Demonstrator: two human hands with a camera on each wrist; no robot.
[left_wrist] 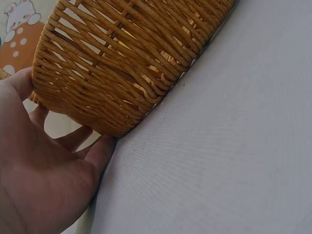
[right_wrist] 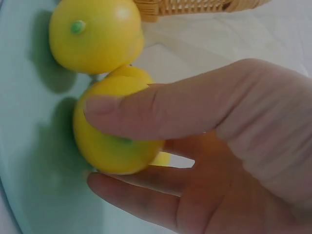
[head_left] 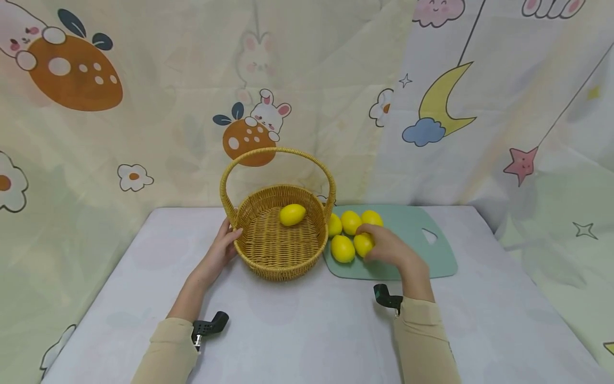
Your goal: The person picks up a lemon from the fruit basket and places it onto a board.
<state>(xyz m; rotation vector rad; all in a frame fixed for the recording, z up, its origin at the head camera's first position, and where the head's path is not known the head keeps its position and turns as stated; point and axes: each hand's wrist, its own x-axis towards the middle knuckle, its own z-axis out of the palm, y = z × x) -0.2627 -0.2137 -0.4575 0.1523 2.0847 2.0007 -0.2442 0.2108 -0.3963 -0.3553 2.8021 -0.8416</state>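
Note:
A round wicker basket (head_left: 283, 272) with a tall arched handle stands mid-table, with one lemon (head_left: 292, 215) inside. My left hand (head_left: 224, 246) holds the basket's left side, its thumb at the rim and fingers against the woven wall (left_wrist: 112, 63). To the right, several lemons lie on a pale green cutting board (head_left: 403, 224). My right hand (head_left: 390, 246) grips the front right lemon (right_wrist: 107, 141) between thumb and fingers, low over the board. Another lemon (right_wrist: 95, 34) sits right beside it. Part of the leftmost lemon (head_left: 334, 225) is hidden behind the basket.
The white-covered table (head_left: 297, 330) extends in front of the basket and board. A patterned cloth (head_left: 192, 106) hangs directly behind the table's far edge. The basket's handle (head_left: 278, 151) arches high above its rim, and the basket's right side stands against the board's left end.

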